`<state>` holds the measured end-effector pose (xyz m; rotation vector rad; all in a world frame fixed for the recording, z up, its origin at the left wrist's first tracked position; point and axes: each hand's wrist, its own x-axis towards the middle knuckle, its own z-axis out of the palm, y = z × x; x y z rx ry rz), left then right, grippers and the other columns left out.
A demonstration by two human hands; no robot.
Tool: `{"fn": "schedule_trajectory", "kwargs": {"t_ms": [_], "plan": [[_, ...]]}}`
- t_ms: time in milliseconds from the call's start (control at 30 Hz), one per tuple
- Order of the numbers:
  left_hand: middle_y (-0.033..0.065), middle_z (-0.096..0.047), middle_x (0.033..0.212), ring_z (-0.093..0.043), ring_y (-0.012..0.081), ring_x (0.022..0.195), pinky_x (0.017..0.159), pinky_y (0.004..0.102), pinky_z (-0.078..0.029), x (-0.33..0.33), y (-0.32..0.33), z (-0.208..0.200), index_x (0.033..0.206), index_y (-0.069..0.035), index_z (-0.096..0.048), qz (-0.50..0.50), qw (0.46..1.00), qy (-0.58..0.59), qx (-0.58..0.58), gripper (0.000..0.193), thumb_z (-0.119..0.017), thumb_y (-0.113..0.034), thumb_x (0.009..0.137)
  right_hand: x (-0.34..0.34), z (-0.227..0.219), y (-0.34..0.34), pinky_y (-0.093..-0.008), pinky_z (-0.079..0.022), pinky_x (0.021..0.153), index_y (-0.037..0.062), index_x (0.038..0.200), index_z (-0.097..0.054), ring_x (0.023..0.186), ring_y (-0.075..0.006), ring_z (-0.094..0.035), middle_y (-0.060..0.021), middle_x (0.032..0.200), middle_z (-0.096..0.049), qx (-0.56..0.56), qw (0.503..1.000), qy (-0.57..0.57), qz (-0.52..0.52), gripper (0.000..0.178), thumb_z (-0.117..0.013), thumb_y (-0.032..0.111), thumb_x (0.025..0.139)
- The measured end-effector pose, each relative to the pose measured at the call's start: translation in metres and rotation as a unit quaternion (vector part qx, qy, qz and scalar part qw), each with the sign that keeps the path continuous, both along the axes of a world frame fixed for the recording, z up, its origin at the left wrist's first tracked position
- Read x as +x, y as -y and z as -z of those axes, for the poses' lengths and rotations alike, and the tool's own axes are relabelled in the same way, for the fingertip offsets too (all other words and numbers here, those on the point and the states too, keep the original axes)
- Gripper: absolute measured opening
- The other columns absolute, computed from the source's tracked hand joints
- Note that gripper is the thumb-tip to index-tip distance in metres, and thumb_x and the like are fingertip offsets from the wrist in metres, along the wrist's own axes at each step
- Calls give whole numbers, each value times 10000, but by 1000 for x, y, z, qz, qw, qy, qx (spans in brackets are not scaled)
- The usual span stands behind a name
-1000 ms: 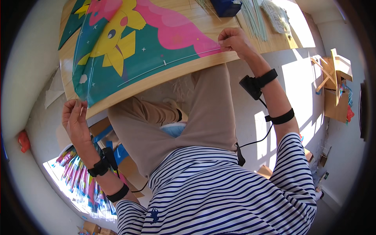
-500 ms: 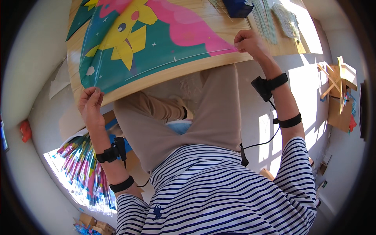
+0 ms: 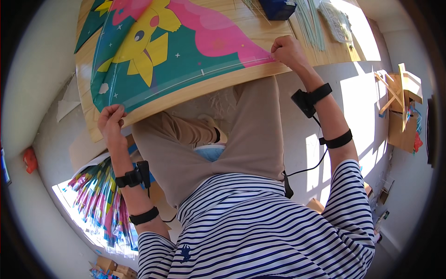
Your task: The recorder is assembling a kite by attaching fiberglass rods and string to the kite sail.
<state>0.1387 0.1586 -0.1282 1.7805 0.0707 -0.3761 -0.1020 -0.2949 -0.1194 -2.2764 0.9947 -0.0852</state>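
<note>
A thin, glossy kite sail (image 3: 186, 65), green and pink with a yellow cartoon figure, lies on the wooden table (image 3: 153, 103) before me. Along its near edge runs a straight pale line with a short white piece (image 3: 202, 72) at its middle. My left hand (image 3: 111, 124) pinches the sail's near left corner, thumb against the fingers. At the pointed pink right corner, my right hand (image 3: 289, 50) is closed on the tip with fingers curled. The near edge stretches between both hands, close to the table's front edge. Part of the left side is folded over.
A dark blue box (image 3: 278, 8) stands at the back, beside a bundle of thin pale rods (image 3: 310, 25) and a clear plastic tray (image 3: 335, 21) of small parts. Several folded colourful sails (image 3: 100, 200) hang at lower left. A wooden stool (image 3: 395, 95) is far right.
The whole view has shifted slightly, so table and sail appear further left. My left hand has moved a little rightward along the corner. Both hands keep their pinch.
</note>
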Motion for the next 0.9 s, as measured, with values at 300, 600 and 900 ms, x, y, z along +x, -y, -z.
{"fn": "schedule_trajectory", "kwargs": {"t_ms": [300,600,900], "plan": [[5,-647,806,-577,75,701,579,206,-358,3,-3,1,898,-50,-666,11,1000,8,0,112,-747,-49,820,1,5,2,-405,-525,646,-17,793,-704,682,-347,-666,-222,729,-666,-33,999,35,-13,148,-598,69,738],[2,-657,882,-615,99,772,634,209,-411,10,-10,-28,941,-61,-673,-19,999,38,-21,136,-748,-71,828,13,-14,-2,-273,-376,466,-38,764,-623,536,-119,-539,-48,623,-565,189,976,96,46,49,-621,-48,717],[8,-663,882,-633,118,786,646,214,-431,12,-13,-24,953,-57,-672,-14,999,25,-27,152,-752,-68,825,11,5,5,-296,-461,526,-9,786,-675,573,-175,-603,-90,645,-629,195,976,80,49,108,-589,1,723]]}}
